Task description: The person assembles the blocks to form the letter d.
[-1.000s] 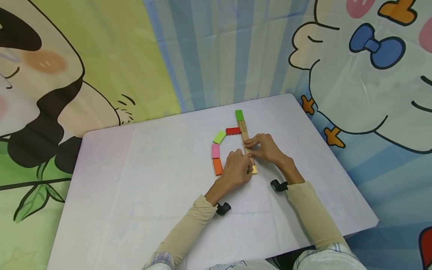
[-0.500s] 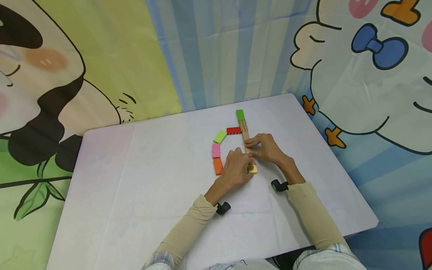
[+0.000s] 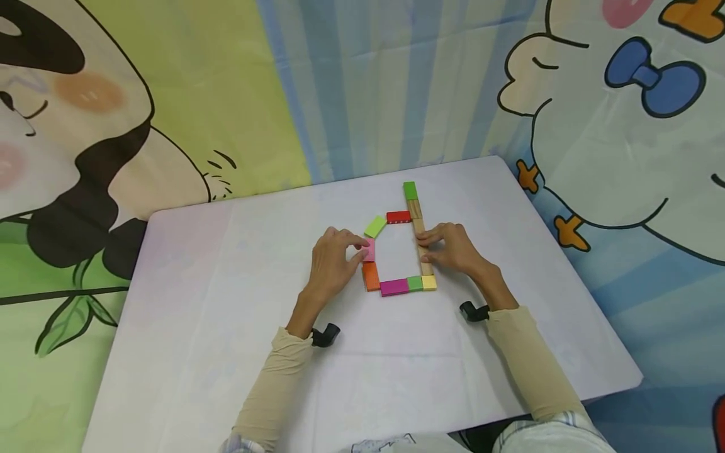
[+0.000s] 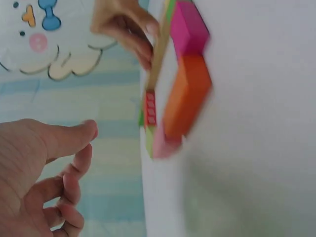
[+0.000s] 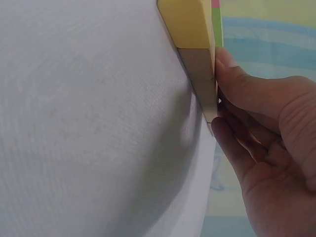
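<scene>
Coloured and wooden blocks lie on the white table in a closed outline, with a tail at the far end. My left hand is over the pink block, thumb and forefinger slightly parted; the left wrist view shows its fingers loosely bent and apart from the blocks. My right hand rests thumb and fingertips on the row of wooden blocks. The orange block, magenta block, small green block and yellow block run along the left and near sides.
Across the far side lie a lime block and a red block with white dots. Another green block caps the wooden row. Behind the white table hangs a cartoon-printed cloth.
My left hand has moved left and away from the near end of the outline to the pink block, uncovering the magenta and small green blocks. My right hand stays at the wooden row.
</scene>
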Tool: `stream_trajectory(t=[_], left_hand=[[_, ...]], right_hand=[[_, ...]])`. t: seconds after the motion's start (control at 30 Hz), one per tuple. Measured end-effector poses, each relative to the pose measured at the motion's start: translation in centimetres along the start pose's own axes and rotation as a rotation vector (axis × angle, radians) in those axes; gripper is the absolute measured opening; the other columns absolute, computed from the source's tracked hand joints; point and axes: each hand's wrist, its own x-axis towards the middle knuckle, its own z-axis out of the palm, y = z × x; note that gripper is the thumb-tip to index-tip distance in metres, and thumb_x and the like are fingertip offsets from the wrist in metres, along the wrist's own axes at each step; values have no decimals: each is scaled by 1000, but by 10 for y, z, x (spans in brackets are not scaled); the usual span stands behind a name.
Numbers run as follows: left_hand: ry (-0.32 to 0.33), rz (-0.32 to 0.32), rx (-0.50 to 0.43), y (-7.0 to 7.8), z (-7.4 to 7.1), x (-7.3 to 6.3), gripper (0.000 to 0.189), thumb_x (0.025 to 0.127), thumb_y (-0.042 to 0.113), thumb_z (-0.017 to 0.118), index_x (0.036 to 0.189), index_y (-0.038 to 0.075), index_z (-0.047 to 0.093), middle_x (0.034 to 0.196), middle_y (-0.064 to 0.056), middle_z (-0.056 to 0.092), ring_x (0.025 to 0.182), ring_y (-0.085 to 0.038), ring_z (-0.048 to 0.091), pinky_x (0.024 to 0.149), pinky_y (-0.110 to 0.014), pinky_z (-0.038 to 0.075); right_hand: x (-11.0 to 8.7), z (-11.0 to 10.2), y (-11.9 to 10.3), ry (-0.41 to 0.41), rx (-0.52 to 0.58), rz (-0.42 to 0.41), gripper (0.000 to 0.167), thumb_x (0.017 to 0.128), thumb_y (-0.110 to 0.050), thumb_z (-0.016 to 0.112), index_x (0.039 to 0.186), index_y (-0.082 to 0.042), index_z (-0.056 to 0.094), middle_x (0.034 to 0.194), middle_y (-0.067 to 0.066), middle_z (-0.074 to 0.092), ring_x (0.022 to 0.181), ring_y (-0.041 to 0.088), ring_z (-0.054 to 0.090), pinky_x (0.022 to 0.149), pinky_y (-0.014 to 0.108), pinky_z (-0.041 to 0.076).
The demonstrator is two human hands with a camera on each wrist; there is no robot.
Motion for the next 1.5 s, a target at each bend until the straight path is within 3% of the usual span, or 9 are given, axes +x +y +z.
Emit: stream_trajectory(t=[0.2,0.43,0.73,1.5], left_hand=[[-64,-82,40,-24,8,-3,39,96,21,86,134,14,79,115,-5,78,96,-24,52,77,-31,37],[-168,-60,76,-36,22,-2,62,91,26,90,148,12,69,127,-8,75,101,-25,50,81,-32,36],[-185,-37,52,-39,27,2,60,93,24,88,148,13,68,126,-7,74,100,-25,49,81,-31,35],[-192,-1,119,-39,27,10,54,96,28,85,146,17,68,119,-5,74,99,-26,50,83,-33,36]], right_hand=[[-1,2,4,4,22,16,43,82,-3,95,122,-3,81,136,13,77,131,37,66,127,61,37],[-1,6,5,-11,11,6,43,82,-4,95,122,-3,81,136,12,77,132,37,66,128,60,36],[-2,4,3,-4,-3,11,43,81,-4,96,122,-4,82,137,11,77,134,37,66,130,61,33],[2,0,0,-7,-10,38,45,82,-4,95,125,-4,81,138,11,77,134,37,65,129,61,34]])
